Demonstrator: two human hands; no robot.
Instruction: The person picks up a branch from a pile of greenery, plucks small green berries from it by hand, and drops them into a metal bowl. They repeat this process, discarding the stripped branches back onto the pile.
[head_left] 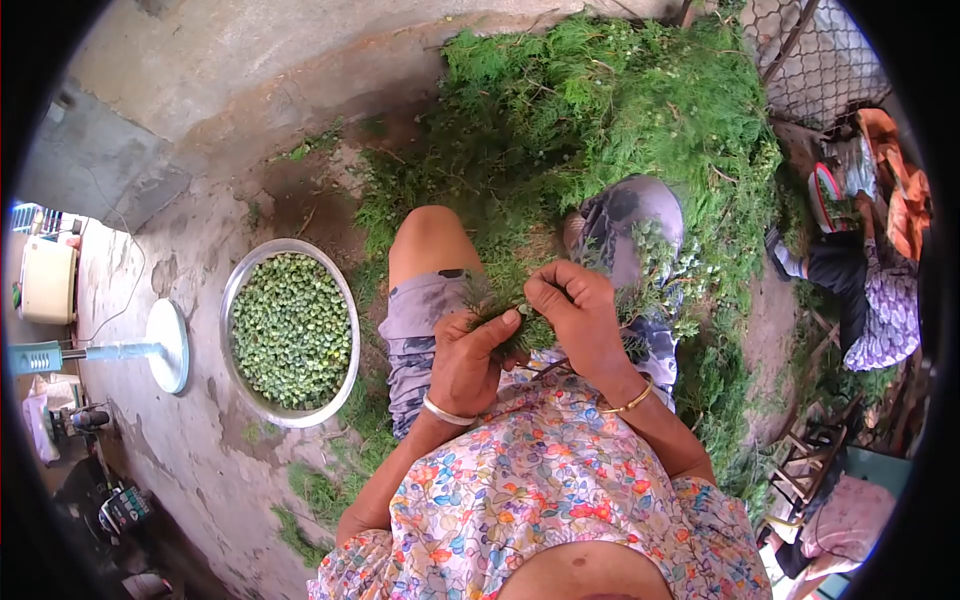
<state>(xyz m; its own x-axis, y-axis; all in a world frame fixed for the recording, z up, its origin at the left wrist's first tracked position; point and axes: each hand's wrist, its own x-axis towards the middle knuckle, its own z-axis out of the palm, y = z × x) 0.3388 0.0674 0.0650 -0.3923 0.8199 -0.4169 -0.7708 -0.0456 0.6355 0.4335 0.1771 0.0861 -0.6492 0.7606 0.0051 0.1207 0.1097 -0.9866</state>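
Observation:
My left hand is closed around a leafy green sprig above my lap, its thumb pressed along the stem side. Pinched fingers of my right hand meet the same sprig close to the left thumb; a small pale green cone or berry seems to be at their tips, too small to make out surely. On the floor to the left stands a round metal basin holding many small green cones. Cut feathery evergreen branches are heaped in front of my knees and along my right side.
A pale blue fan stands left of the basin on the worn concrete floor. A wall runs behind the heap. At the right another person sits beside a red-rimmed bowl, with a wire fence beyond.

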